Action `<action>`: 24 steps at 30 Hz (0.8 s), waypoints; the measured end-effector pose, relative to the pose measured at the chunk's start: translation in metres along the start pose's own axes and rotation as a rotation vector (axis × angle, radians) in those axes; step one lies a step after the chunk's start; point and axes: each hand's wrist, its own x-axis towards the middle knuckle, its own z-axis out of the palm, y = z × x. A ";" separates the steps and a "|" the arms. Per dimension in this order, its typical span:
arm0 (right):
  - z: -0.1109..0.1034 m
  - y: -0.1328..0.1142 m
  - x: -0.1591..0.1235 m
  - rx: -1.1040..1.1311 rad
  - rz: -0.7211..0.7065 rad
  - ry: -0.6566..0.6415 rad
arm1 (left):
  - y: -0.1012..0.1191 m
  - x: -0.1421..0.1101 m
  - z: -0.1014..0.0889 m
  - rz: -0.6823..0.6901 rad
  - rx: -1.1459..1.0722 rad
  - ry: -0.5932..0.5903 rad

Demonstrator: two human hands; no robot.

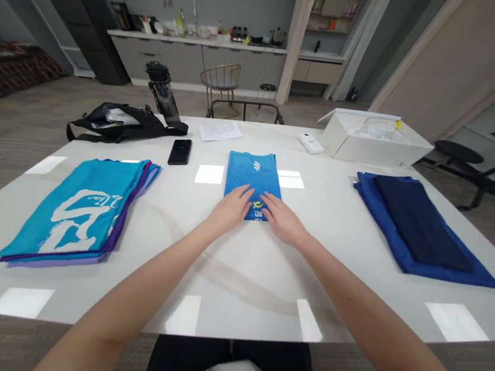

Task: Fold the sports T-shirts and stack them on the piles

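A blue folded T-shirt with a white logo and a small yellow print lies flat on the white table, straight ahead of me. My left hand rests on its near left part, palm down with the fingers stretched out. On the near right part lies my right hand, also flat with extended fingers. Neither hand grips the cloth. To the left is a stack of folded shirts, turquoise with white lettering on top and purple layers below. Folded dark navy cloth lies on blue cloth at the right.
Along the far side of the table are a black bag, a dark bottle, a phone, a printed sheet, a white remote-like device and an open white box. Chairs stand behind it.
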 end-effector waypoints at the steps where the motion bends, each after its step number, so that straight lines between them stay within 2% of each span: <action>1: 0.005 0.000 -0.002 -0.021 0.006 -0.060 | -0.001 0.002 0.007 0.018 -0.016 -0.051; 3: 0.010 0.005 -0.009 -0.093 0.081 -0.140 | -0.005 0.000 0.017 -0.029 -0.006 -0.151; 5: 0.010 0.013 -0.017 -0.167 0.174 -0.156 | -0.007 -0.008 0.021 -0.121 0.029 -0.197; 7: 0.006 0.018 -0.019 -0.219 0.257 -0.130 | -0.008 -0.012 0.020 -0.183 0.067 -0.191; 9: 0.004 0.017 -0.012 -0.224 0.283 -0.089 | -0.007 -0.007 0.017 -0.189 0.082 -0.144; 12: 0.006 0.005 0.008 -0.114 0.116 -0.108 | -0.006 0.012 0.019 -0.058 0.032 -0.093; 14: 0.011 -0.001 0.019 -0.045 -0.014 -0.165 | -0.008 0.021 0.023 0.014 0.002 -0.124; 16: 0.015 -0.001 0.023 -0.044 -0.032 -0.194 | -0.013 0.023 0.026 0.001 0.003 -0.166; 19: 0.013 0.010 0.022 -0.086 0.154 -0.174 | -0.024 0.021 0.023 -0.119 0.010 -0.202; 21: 0.009 0.018 0.027 -0.114 0.299 -0.123 | -0.031 0.025 0.018 -0.196 0.014 -0.167; 22: 0.008 0.020 0.033 -0.131 0.335 -0.089 | -0.034 0.031 0.016 -0.207 0.017 -0.123; 24: 0.008 0.019 0.051 -0.154 0.293 -0.026 | -0.035 0.049 0.015 -0.148 0.006 -0.036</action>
